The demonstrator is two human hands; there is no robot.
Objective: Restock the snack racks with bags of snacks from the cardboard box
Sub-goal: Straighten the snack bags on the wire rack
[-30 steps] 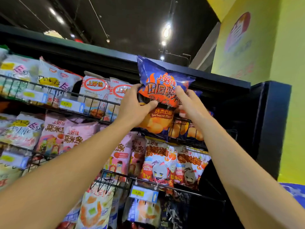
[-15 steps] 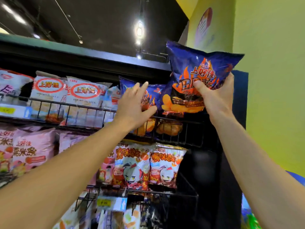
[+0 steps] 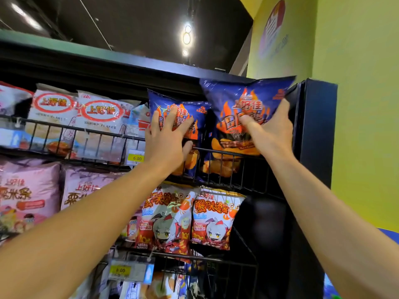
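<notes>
Your right hand (image 3: 267, 130) is up at the top wire rack (image 3: 226, 153), thumb and fingers pinching a dark blue glossy snack bag with orange flame print (image 3: 248, 100). That bag sits at the far right end of the top rack, just beside the black side panel of the shelving unit (image 3: 317, 130), tilted a bit with its upper edge near the black top board. Its lower part drops behind the rack's front wire.

Your left hand (image 3: 170, 139) is flat and spread, fingers straight, pressing on a second dark blue flame-print bag (image 3: 164, 104) standing in the same rack right next to the first one. The thumb rests at the rack's front rail.

To the left in that rack you've got white bags with red oval logos reading "SHRIMP FLAKES" (image 3: 101, 117), and a yellow price tag marked 6.00 (image 3: 137, 158) clipped on the wire. One rack down there are pink bags (image 3: 28, 190) on the left and red-and-white bags with cartoon characters (image 3: 216, 219) below your hands. The wall on the right is yellow-green (image 3: 356, 61).
</notes>
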